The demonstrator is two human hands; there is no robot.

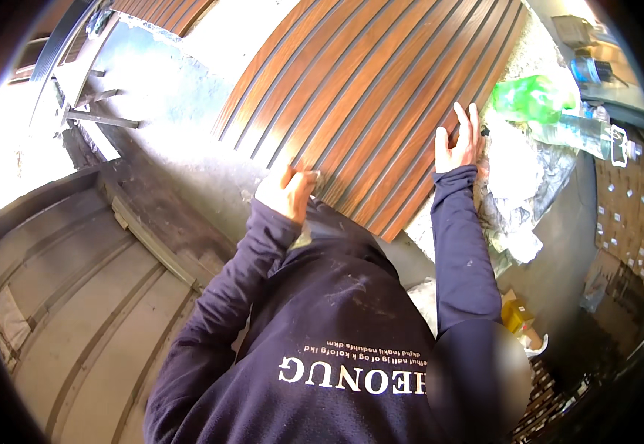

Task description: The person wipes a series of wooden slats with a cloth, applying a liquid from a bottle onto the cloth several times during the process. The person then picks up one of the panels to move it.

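Dark sweatshirt (351, 318) up close, slatted panel (366, 103) just ahead, right hand (459, 148) splayed at its edge, left hand (288, 191) curled, grip unclear: a rightward slip could shove that green bottle (533, 98)!

Two brown slatted panels (366, 111) (163, 11), one green plastic bottle (533, 98), one yellow box (515, 315), two dark-sleeved arms (226, 296) (464, 251)

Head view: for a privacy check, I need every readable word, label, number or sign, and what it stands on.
Dark shirt: large white letters and smaller lines, upside down in the picture; wording not copied here.
Clear bottle: pale outlined mark, no legible words.
Brown stack at right: pale marks, too small to read.
Slatted panel: no print visible.
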